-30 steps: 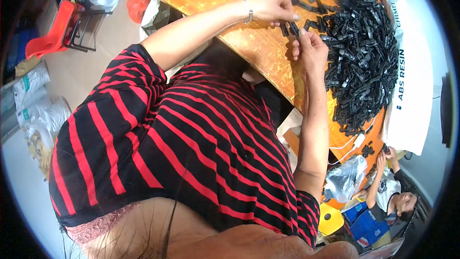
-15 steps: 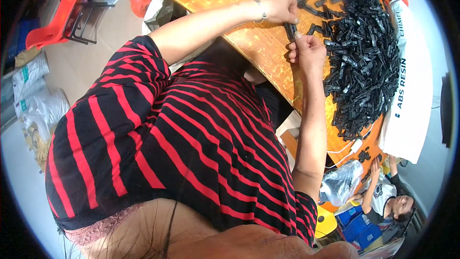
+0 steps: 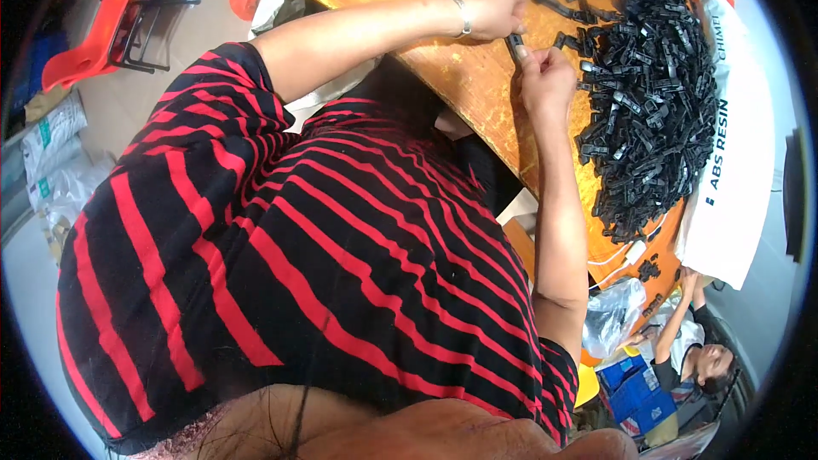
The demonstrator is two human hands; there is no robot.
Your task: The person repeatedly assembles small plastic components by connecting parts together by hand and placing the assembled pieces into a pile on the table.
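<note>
A small, narrow black plastic part (image 3: 516, 47) is held between my hands over the orange-brown wooden table (image 3: 477, 81). My right hand (image 3: 550, 83) pinches its near end with thumb and fingers. At the far end, my left hand (image 3: 490, 8), with a bracelet at the wrist, has its fingertips closed on the part. Just right of both hands lies a large heap of similar black plastic parts (image 3: 652, 119). More loose black parts (image 3: 588, 13) are scattered beyond the hands, some blurred.
A white printed sack (image 3: 733, 145) lies along the heap's right side. A white cable connector (image 3: 635, 252) and a clear plastic bag (image 3: 613, 315) are at lower right, near another person (image 3: 686, 349) with hands at the table. A red chair (image 3: 89, 43) stands at left.
My right hand's fingers have curled closer around the part. The part shows less between my hands. At lower right, the other person's hands have moved up towards the sack.
</note>
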